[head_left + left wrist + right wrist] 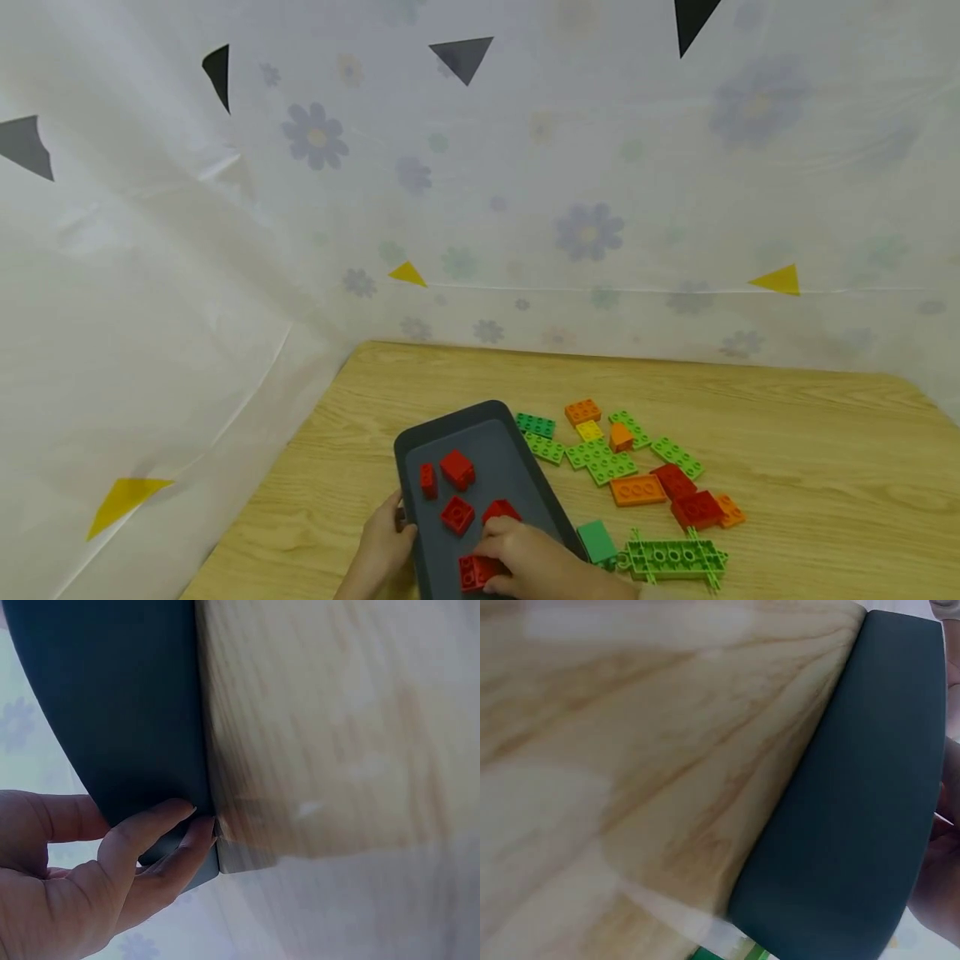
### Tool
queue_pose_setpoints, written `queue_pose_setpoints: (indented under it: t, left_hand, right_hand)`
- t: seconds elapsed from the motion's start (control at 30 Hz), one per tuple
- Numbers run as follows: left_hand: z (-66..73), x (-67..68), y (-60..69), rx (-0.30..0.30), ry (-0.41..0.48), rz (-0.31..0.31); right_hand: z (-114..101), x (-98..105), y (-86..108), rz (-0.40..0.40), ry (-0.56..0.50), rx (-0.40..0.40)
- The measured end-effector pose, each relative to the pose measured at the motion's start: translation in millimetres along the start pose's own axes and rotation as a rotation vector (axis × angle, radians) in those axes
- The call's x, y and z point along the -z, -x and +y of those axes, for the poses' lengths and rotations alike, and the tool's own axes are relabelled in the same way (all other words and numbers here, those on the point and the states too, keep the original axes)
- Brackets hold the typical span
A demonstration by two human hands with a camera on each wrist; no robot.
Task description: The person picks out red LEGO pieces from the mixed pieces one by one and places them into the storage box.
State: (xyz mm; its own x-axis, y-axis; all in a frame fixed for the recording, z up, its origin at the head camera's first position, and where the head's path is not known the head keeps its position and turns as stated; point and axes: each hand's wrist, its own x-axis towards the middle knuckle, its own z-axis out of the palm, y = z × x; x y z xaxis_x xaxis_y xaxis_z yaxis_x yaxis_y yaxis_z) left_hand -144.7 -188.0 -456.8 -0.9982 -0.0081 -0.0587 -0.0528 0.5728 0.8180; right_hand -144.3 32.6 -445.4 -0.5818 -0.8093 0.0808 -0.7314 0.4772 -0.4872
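Observation:
A dark grey tray lies at an angle on the table, with several red bricks in it. My left hand grips the tray's left side, thumb at the rim; in the left wrist view its fingers press the outer wall. Over the tray's near part, my right hand pinches a red brick, which the fingers partly cover. Another red brick sits just beyond the knuckles. Farther up lie a red brick, a larger red one and a narrow red one.
Right of the tray lie light green plates, an orange brick, an orange plate, red bricks, a green brick and a green wheel base. A patterned curtain hangs behind the wooden table.

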Motion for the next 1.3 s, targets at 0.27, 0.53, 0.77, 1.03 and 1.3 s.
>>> queue_pose_setpoints:
  t: [0.27, 0.53, 0.77, 1.03, 1.3]
  left_hand:
    - [-2.4, -0.5, -0.7, -0.003, -0.005, -0.001]
    - [-2.6, -0.1, -1.0, 0.007, -0.001, -0.003]
    - [-2.4, 0.2, -1.8, 0.009, -0.012, -0.006]
    - [-1.9, -0.7, -0.8, 0.019, -0.013, -0.008]
    - [-1.3, -0.2, 0.6, -0.008, -0.003, 0.006]
  right_hand:
    - [0.1, -4.1, -4.0, -0.062, -0.006, -0.054]
    - [1.6, -6.2, -5.7, -0.077, -0.004, -0.075]
    - [1.6, -7.0, -5.3, -0.079, -0.039, -0.118]
    - [0.1, 8.2, 3.7, 0.057, -0.032, -0.029]
    - [16.0, 44.0, 24.0, 0.218, -0.108, -0.096]
